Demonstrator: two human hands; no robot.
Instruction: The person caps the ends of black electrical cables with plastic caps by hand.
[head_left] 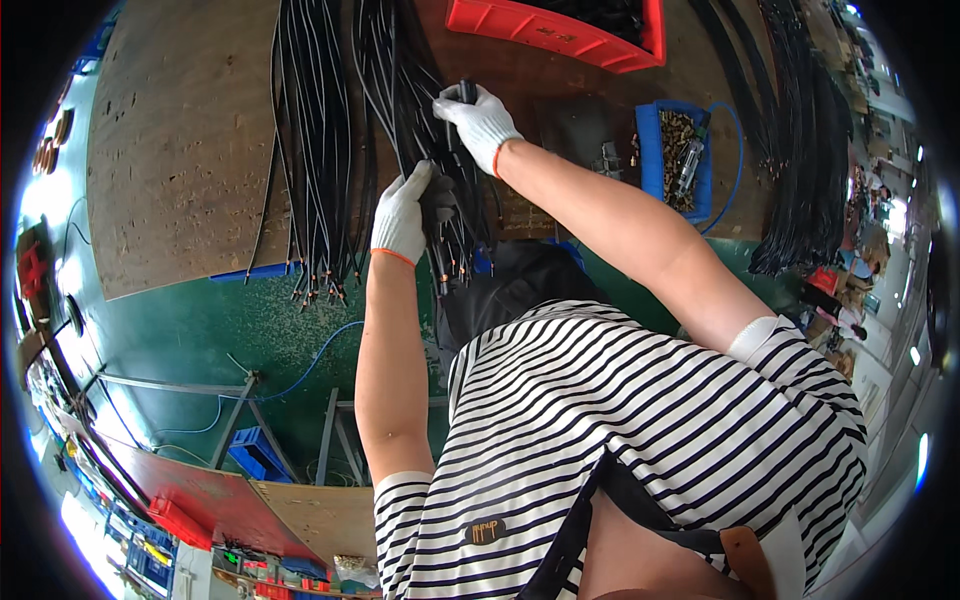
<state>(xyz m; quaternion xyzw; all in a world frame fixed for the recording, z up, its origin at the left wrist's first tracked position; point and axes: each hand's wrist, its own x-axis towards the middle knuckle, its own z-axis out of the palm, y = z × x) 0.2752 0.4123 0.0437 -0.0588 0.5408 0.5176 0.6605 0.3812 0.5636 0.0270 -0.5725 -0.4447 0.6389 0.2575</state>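
The black cables hang in a loose bundle over the near edge of the brown worktable, their bare, copper-coloured tips reaching past it, with a second bundle lying just to the left. The person's gloved left hand curls around strands near their lower ends; some of its fingers are hidden among the cables, so how firmly it presses cannot be told. The gloved right hand, higher up, pinches a short dark cylindrical piece between thumb and fingers; whether that piece is joined to a cable is unclear. Each strand looks light and bendy, springy enough to fan out, while the whole bundle probably weighs noticeably more and tends to splay. The smooth jackets may slide a little against the knitted gloves. The thin exposed tips seem the fragile part, likely to fray or bend, so the better hold is on the jacket a little above them, with the cylindrical piece taken by its sides.
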